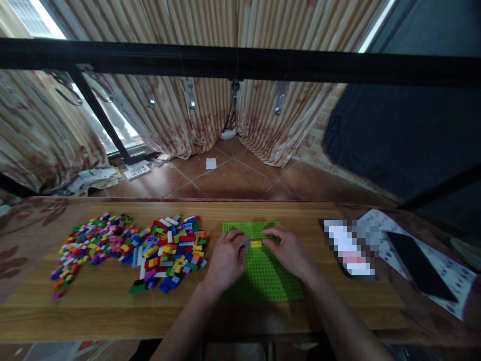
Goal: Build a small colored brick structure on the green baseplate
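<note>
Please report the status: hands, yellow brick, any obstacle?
Left hand, right hand over green baseplate. Yellow brick between them. Loose bricks left, off baseplate, not obstructing.

So we've got a long black bar (240, 63), beige striped fabric curtains (203, 30) behind it, silvery curved hooks (280, 98) and a square white paper (211, 163) below it.

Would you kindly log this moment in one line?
left hand: by bluish brick; right hand: by yellow brick; beneath: green baseplate; nearby: loose bricks

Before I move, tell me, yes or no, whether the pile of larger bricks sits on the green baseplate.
No, the pile of larger bricks lies on the wooden tabletop, left of the green baseplate.
</note>
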### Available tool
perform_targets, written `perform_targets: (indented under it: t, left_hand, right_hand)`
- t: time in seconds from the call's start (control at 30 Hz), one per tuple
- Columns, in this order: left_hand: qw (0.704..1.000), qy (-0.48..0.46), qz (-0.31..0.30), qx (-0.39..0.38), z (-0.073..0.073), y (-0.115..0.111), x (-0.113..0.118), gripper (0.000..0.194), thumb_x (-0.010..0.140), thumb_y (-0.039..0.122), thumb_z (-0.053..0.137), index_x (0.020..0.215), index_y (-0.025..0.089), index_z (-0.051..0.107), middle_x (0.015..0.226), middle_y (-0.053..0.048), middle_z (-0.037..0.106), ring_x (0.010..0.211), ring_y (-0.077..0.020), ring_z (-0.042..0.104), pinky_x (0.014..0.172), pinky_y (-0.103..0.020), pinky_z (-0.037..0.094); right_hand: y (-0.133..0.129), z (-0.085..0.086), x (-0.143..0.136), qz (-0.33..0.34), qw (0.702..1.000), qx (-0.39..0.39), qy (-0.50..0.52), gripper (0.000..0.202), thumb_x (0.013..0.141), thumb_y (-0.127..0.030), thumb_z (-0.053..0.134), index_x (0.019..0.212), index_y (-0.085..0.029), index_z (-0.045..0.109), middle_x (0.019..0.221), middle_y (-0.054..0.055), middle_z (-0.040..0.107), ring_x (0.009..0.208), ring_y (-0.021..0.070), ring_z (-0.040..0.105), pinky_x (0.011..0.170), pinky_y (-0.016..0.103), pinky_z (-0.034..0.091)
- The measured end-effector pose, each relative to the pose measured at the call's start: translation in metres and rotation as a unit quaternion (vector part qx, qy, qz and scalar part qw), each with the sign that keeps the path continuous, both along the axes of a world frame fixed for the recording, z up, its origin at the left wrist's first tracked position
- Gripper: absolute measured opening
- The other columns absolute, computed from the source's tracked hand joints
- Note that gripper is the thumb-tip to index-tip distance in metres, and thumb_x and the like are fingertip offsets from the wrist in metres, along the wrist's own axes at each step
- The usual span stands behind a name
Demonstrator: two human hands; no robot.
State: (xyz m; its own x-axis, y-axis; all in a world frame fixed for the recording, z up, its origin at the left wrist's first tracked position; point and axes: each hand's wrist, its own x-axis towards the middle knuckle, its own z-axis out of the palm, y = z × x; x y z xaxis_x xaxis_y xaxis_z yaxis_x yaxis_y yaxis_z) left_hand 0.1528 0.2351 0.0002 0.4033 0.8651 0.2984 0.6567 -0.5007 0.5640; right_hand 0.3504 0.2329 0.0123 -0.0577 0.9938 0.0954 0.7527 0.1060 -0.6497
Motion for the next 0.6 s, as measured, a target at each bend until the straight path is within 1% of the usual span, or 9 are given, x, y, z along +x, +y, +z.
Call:
perform_targets:
  t: [0.07,0.17,0.33,0.6]
  left_hand:
    - [1.0,-0.008,0.013,0.003,0.0007,0.0018,-0.0017,0.03,0.084,0.008,0.051,0.107,0.02,0.065,0.112,-0.008,0.063,0.104,-0.0207,0.058,0.094,-0.04,0.049]
    - [0.999,-0.017,0.038,0.007,0.0017,0.005,-0.0048,0.032,0.084,0.005,0.048,0.107,0.018,0.065,0.111,-0.009,0.064,0.103,-0.0206,0.058,0.095,-0.041,0.049]
    - [0.997,-0.028,0.073,0.01,0.002,0.0087,-0.0087,0.031,0.084,0.004,0.046,0.105,0.017,0.065,0.108,-0.008,0.065,0.099,-0.021,0.059,0.093,-0.042,0.049]
    - [0.994,-0.041,0.097,0.0,0.0043,0.0101,-0.0103,0.032,0.084,0.005,0.046,0.107,0.018,0.063,0.103,-0.007,0.066,0.099,-0.021,0.06,0.09,-0.04,0.05]
  right_hand:
    - [0.0014,-0.0002,0.0045,-0.019,1.0,0.016,0.005,0.018,0.086,-0.021,0.055,0.096,-0.019,0.07,0.097,0.007,0.069,0.093,0.0204,0.063,0.087,0.036,0.047]
    - [0.0021,-0.0007,0.0071,-0.027,0.999,0.026,0.006,0.02,0.088,-0.022,0.051,0.093,-0.019,0.07,0.095,0.007,0.07,0.09,0.0195,0.064,0.084,0.034,0.047]
    - [0.0011,0.0003,0.0041,-0.017,1.0,0.018,-0.006,0.021,0.089,-0.024,0.051,0.091,-0.019,0.071,0.091,0.006,0.07,0.087,0.0197,0.063,0.081,0.034,0.047]
    - [0.0008,0.0019,0.0047,-0.019,1.0,0.008,-0.01,0.019,0.088,-0.023,0.052,0.09,-0.02,0.071,0.089,0.006,0.069,0.086,0.0201,0.063,0.08,0.034,0.047]
